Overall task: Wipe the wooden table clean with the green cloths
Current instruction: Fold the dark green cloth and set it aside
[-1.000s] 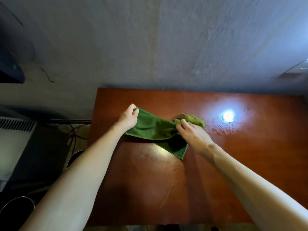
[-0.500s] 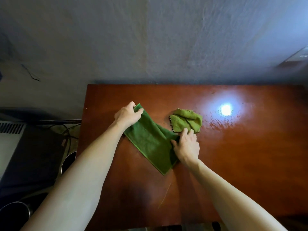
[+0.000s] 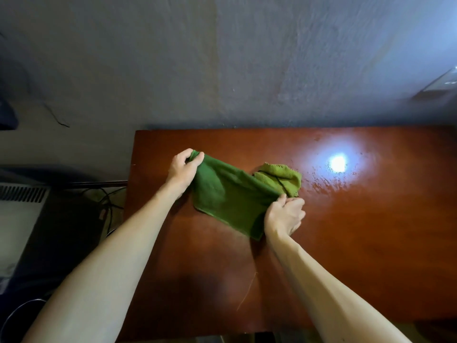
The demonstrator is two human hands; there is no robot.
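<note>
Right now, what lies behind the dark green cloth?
A crumpled light green cloth sits on the table behind the dark cloth, its near edge covered by it. The table under the dark cloth is hidden.

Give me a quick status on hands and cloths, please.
Left hand pinching one end of dark green cloth, right hand gripping the other. Light green cloth bunched just behind. Thin strand on wooden table.

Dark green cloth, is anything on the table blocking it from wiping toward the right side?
The crumpled light green cloth lies at the right end of the dark green cloth, in that path; nothing else visible stands there.
</note>
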